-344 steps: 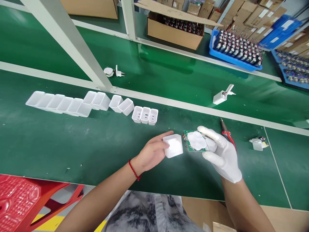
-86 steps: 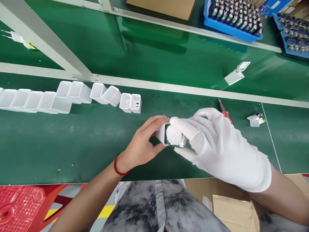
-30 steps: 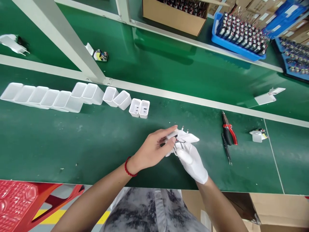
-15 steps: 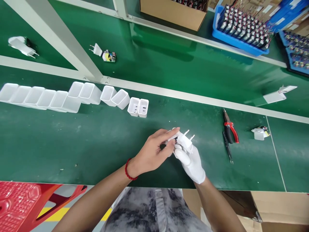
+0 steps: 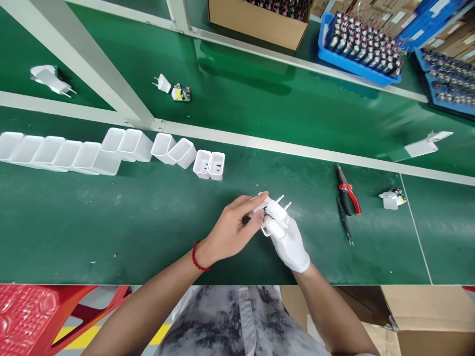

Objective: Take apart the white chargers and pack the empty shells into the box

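My bare left hand (image 5: 232, 231), a red cord at its wrist, grips the white charger housing (image 5: 260, 206) from the left. My white-gloved right hand (image 5: 289, 242) holds the white plug cap (image 5: 276, 211) with its two metal pins pointing up and to the right, pressed against the housing. A dark wire shows between the two parts. Both hands hover just above the green bench mat (image 5: 129, 222).
A row of empty white housings (image 5: 111, 151) lies at the left. Red-handled cutters (image 5: 347, 190) and a thin black tool lie to the right, near a small part (image 5: 390, 199). Loose plug parts (image 5: 174, 90), a cardboard box (image 5: 260, 22) and blue trays (image 5: 356, 39) sit beyond the rail.
The plug cap has been tilted and pushed closer onto the housing. Both hands shifted slightly left and up in view, and the camera view drifted a little.
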Available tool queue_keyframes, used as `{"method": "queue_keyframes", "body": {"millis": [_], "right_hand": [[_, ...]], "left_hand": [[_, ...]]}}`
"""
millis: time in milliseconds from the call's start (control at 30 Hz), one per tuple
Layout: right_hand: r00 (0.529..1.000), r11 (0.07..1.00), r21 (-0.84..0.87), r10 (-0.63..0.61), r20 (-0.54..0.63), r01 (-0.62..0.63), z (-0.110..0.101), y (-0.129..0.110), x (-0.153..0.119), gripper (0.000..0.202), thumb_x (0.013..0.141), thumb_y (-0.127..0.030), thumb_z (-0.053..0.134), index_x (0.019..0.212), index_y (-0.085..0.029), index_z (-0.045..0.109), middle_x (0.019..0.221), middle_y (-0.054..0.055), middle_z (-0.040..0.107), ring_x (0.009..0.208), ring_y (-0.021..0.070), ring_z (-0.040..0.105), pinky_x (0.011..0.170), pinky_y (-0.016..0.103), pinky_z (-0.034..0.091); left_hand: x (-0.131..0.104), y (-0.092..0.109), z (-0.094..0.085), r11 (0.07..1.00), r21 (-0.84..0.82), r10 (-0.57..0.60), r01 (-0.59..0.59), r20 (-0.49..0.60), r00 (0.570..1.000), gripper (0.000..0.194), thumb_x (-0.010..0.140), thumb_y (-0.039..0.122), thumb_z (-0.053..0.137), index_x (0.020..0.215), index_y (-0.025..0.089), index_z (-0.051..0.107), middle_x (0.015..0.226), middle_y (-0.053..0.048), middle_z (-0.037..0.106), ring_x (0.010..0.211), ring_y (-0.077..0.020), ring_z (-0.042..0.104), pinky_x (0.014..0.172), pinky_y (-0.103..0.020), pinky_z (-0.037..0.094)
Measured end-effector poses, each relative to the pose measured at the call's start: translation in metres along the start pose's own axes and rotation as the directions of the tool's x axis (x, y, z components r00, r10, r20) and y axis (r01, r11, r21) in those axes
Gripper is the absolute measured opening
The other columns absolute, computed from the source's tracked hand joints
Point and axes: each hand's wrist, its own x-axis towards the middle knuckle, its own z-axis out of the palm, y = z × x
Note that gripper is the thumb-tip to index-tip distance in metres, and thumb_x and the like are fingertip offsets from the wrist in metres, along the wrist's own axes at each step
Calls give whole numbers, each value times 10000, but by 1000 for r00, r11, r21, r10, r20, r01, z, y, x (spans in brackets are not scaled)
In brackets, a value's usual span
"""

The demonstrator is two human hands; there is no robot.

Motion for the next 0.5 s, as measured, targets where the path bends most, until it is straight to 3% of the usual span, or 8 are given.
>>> {"method": "queue_keyframes", "body": {"millis": [67, 133, 233, 333, 433, 500], "right_hand": [[991, 999, -45, 4, 131, 2, -9, -5, 1, 476, 847, -514, 674, 1251, -263, 670, 1188, 74, 703, 1122, 286, 644, 1043, 465, 481], [980, 988, -148, -20, 196, 50, -19, -10, 0, 523, 903, -508, 597, 1360, -254, 585, 1323, 97, 622, 1169, 277, 614, 1073, 473, 450], [975, 872, -438, -184, 124, 221, -27, -11, -3, 574, 888, -445, 629, 1409, -230, 519, 1363, 141, 551, 1050, 250, 645, 938, 458, 535], [929, 713, -610, -351, 116, 346, -23, -10, -3, 594, 825, -366, 710, 1375, -224, 535, 1341, 142, 550, 1078, 255, 632, 927, 449, 542], [921, 699, -618, -373, 115, 360, -13, -11, -1, 600, 748, -359, 782, 1300, -235, 582, 1274, 121, 617, 1108, 276, 626, 986, 473, 517], [936, 763, -580, -351, 1, 287, -11, -13, 3, 441, 767, -365, 769, 1174, -247, 646, 1201, 98, 667, 1111, 276, 627, 1026, 476, 491]], "left_hand": [[3, -4, -3, 993, -52, -110, 109, -17, 994, 418, 986, 406, 489, 1317, 189, 622, 981, -82, 683, 756, -161, 629, 660, -281, 554], [6, -5, -6, 976, -79, -206, 202, -36, 978, 451, 986, 448, 480, 1322, 182, 619, 959, -76, 696, 778, -177, 640, 669, -291, 556], [7, -3, -6, 960, -95, -266, 262, -38, 963, 469, 981, 477, 484, 1336, 198, 608, 1014, -72, 715, 887, -210, 659, 729, -306, 563], [7, 2, -2, 956, -93, -282, 279, -26, 959, 478, 987, 480, 472, 1350, 194, 594, 1113, -71, 710, 912, -202, 661, 747, -295, 565], [8, 10, 3, 973, 44, -225, 226, -22, 974, 487, 975, 477, 498, 1342, 174, 600, 995, -72, 706, 793, -176, 646, 724, -300, 562], [8, 15, 3, 980, 102, -173, 173, -12, 985, 497, 961, 480, 525, 1339, 167, 602, 957, -76, 694, 789, -177, 647, 747, -313, 566]]}}
